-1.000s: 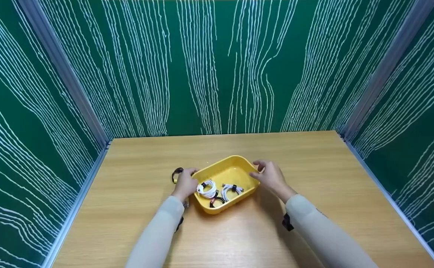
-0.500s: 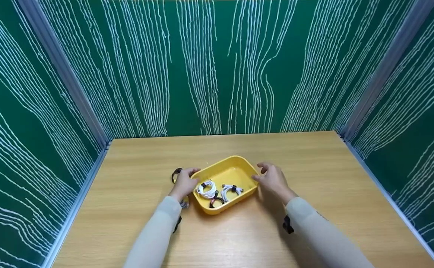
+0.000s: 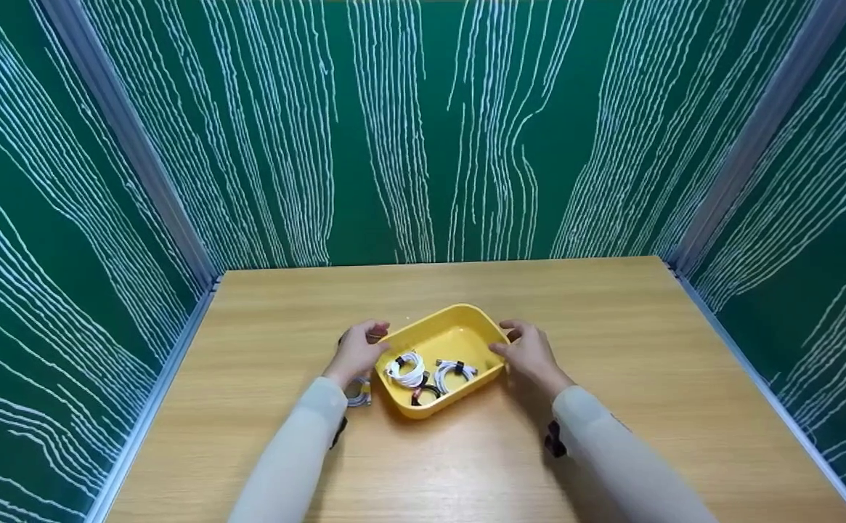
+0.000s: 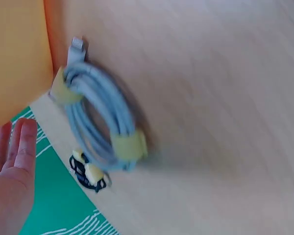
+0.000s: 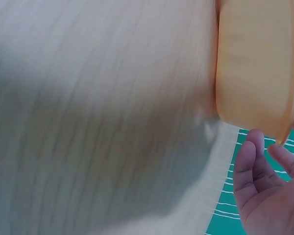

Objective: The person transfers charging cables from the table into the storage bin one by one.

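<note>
A yellow plastic box sits at a slant on the table. Inside lie two coiled white cables, one at the left and one with a black tie, plus a small black cable coil. My left hand is at the box's left end, thumb by the rim; its fingers look straight in the left wrist view. My right hand holds the right end, thumb over the rim and bent fingers outside. The left thumb is hidden in the left wrist view.
A grey-white cable coil with yellow ties lies on the table left of the box, under my left wrist. Beyond it is a dark cable coil, also tied in yellow. Green walls with white lines stand around the wooden table.
My left hand has turned and shifted slightly left, uncovering more of the grey-white cable and covering the dark one. The box and the right hand stay nearly where they were.
</note>
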The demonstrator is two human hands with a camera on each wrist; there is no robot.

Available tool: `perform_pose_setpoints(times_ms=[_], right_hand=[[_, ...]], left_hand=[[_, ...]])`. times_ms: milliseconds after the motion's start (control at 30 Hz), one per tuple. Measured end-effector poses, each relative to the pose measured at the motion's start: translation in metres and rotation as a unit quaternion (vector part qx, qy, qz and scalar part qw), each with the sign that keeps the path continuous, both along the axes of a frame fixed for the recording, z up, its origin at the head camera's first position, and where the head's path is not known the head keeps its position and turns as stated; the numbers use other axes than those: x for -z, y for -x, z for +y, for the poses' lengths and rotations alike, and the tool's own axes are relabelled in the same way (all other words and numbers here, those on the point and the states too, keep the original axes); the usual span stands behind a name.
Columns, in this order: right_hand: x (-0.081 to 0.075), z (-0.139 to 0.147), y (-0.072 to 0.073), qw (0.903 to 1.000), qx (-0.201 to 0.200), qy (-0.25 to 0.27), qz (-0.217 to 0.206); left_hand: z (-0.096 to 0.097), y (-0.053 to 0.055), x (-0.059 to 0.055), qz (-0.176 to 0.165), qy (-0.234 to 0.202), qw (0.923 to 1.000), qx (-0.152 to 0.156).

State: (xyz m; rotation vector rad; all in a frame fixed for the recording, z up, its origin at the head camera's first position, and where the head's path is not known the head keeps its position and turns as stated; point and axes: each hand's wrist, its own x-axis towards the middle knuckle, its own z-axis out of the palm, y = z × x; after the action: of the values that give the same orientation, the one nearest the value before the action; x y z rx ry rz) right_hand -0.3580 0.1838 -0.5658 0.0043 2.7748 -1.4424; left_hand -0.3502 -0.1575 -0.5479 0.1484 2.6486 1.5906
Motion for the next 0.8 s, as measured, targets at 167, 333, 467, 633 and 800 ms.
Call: perform_pose_setpoints(times_ms=[167, 333, 467, 633, 800], right_hand=[[0.002, -0.002, 0.002, 0.9998, 0.002, 0.008, -0.016], [0.006, -0.004, 0.005, 0.9999, 0.004, 0.009, -0.006], [0.01, -0.006, 0.006, 0.9999, 0.007, 0.007, 0.005], [0.012, -0.008, 0.006, 0.9996, 0.016, 0.015, 0.02], [0.013, -0.011, 0.007, 0.9988, 0.031, 0.022, 0.031]], left_hand=[[-0.007, -0.002, -0.01, -0.026, 0.01, 0.9996, 0.006], [-0.012, -0.005, -0.017, -0.034, 0.023, 0.9992, 0.001], [-0.017, -0.006, -0.019, -0.033, 0.03, 0.999, 0.001], [-0.024, -0.006, -0.021, -0.021, 0.03, 0.9993, -0.001], [-0.032, -0.007, -0.024, -0.018, 0.041, 0.999, 0.002]])
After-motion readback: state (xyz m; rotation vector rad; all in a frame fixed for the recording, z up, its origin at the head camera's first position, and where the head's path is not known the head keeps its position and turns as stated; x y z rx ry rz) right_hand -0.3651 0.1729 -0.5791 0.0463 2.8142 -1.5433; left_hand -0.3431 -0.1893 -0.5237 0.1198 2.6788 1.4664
